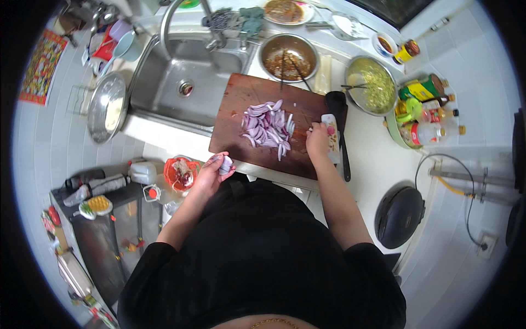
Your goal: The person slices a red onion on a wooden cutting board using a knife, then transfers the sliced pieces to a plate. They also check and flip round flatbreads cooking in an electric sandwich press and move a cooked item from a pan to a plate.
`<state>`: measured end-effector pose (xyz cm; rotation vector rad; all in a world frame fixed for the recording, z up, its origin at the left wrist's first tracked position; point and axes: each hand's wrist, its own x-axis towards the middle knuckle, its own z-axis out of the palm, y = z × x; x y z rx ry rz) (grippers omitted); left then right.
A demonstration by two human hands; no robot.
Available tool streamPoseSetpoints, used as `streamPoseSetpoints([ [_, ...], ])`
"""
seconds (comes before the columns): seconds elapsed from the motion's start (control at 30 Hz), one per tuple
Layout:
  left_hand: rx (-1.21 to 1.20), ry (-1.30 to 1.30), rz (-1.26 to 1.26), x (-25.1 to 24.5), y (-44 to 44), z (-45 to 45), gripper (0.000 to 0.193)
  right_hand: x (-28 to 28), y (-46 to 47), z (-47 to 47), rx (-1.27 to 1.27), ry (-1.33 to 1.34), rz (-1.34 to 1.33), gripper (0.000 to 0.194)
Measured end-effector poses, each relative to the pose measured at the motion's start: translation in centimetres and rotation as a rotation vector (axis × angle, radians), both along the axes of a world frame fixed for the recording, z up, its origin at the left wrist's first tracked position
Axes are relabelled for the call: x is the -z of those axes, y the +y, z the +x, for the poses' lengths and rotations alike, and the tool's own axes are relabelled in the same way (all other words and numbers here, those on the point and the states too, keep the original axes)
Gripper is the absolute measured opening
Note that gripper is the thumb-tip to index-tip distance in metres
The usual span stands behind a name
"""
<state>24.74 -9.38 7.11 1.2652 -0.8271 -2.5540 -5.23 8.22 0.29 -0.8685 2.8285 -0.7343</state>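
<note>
My left hand (211,173) holds a piece of red onion (225,165) off the near left corner of the wooden cutting board (234,94). Sliced red onion (267,125) lies in a pile on the middle of the board. My right hand (317,142) is over the board's right part, fingers bent, beside a flower-patterned white object (331,131); a small pale bit shows at its fingertips, but whether it grips anything is unclear. A black spatula (344,152) lies along the board's right edge.
A steel sink (141,88) adjoins the board's left side. Behind the board stands a steel bowl (265,45) with brown mix and chopsticks; to the right, a bowl of chopped greens (394,96), bottles (425,133) and a black round appliance (400,217). A red-lined bin (169,174) is at lower left.
</note>
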Motion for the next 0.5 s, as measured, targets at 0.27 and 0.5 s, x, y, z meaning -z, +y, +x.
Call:
streamPoseSetpoints([
  [0.27,-0.106,-0.044,0.007,0.4,1.5,3.5,0.029,0.8,0.8,-2.8,-0.078,-0.114,-0.075,0.009],
  [0.5,0.111,0.144,0.073,0.6,0.6,0.2,0.038,-8.1,-1.6,1.0,0.047,-0.992,-0.577,0.014],
])
